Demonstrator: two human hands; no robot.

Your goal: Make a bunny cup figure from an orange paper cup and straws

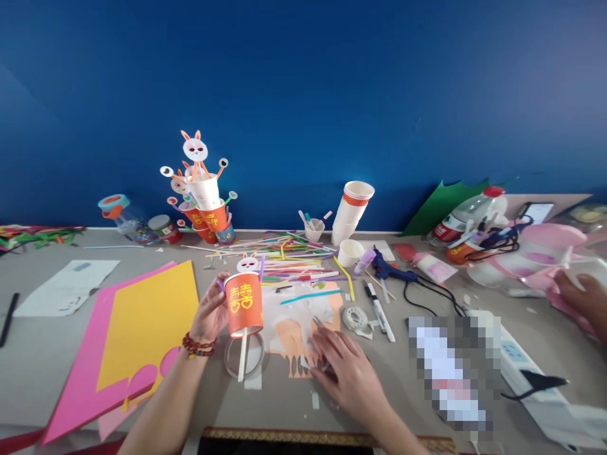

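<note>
An orange paper cup [245, 304] with yellow characters is held up by my left hand [212, 311], whose fingers wrap round its left side. A white stick [243, 357] points down from the cup, and a small white rabbit face [247, 263] shows above its rim. Purple strips stand at the cup's sides. My right hand [344, 366] rests on the cut peach paper [290, 335], its fingers closed round something grey and pointed that I cannot make out. Beneath the held cup is a round clear ring [231, 358].
Coloured strips [303, 246] lie behind the hands. Decorated cups [205, 193] stand back left, stacked white cups [353, 208] back right. Yellow paper [152, 322] lies left. Tape [355, 318], a marker [382, 316], a blue glue gun [393, 270] and a power strip [526, 379] are right. Another person's hand [583, 297] shows far right.
</note>
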